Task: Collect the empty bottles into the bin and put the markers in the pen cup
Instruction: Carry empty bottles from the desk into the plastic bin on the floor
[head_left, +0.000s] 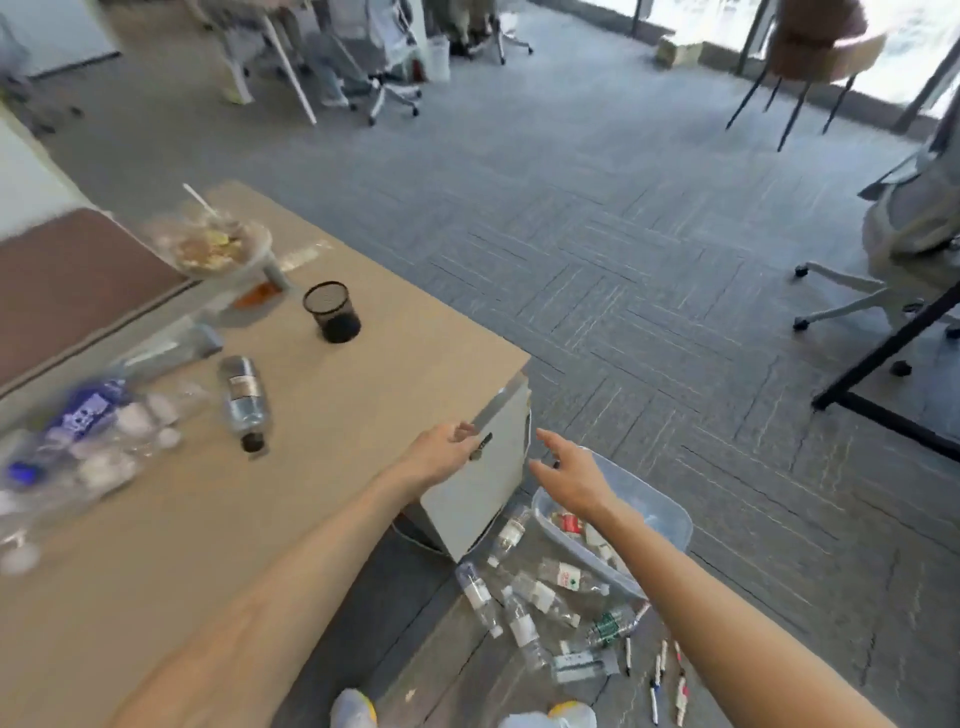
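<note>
Here, left hand (439, 454), fingers loosely curled, empty; right hand (574, 475), fingers spread above bin (670, 519); bottles (522, 621), labels blurred

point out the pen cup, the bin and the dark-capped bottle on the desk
pen cup (336, 323): head view, mesh side wall
bin (662, 512): head view, far clear wall
dark-capped bottle (244, 400): head view, middle of body
</note>
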